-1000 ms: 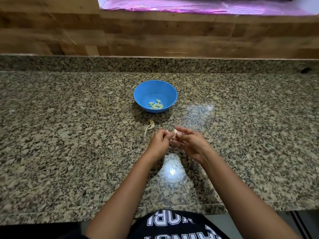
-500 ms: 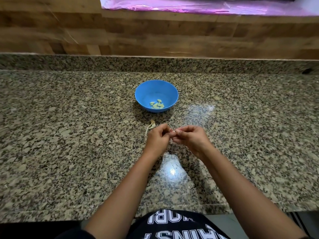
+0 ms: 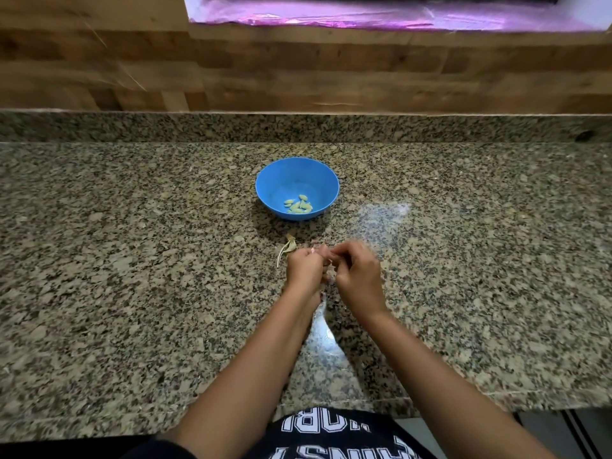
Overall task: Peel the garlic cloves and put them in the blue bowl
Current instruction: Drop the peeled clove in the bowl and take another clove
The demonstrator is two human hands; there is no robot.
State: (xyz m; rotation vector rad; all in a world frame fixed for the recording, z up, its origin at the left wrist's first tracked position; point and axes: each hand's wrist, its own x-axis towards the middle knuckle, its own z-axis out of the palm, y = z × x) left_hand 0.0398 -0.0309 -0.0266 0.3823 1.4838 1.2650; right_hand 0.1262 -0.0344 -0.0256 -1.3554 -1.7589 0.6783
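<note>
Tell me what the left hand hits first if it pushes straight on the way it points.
The left hand would meet the right hand almost at once, both pinching the garlic clove; past that, probably the blue bowl, though depth is unclear.

The only writing you can see is the white block lettering on your black shirt [image 3: 334, 440], at the bottom edge of the view. It runs in two rows, upside down and cut off by the frame, so no whole word reads

Kitchen: granite countertop [image 3: 132, 260], wood backsplash [image 3: 99, 61]
</note>
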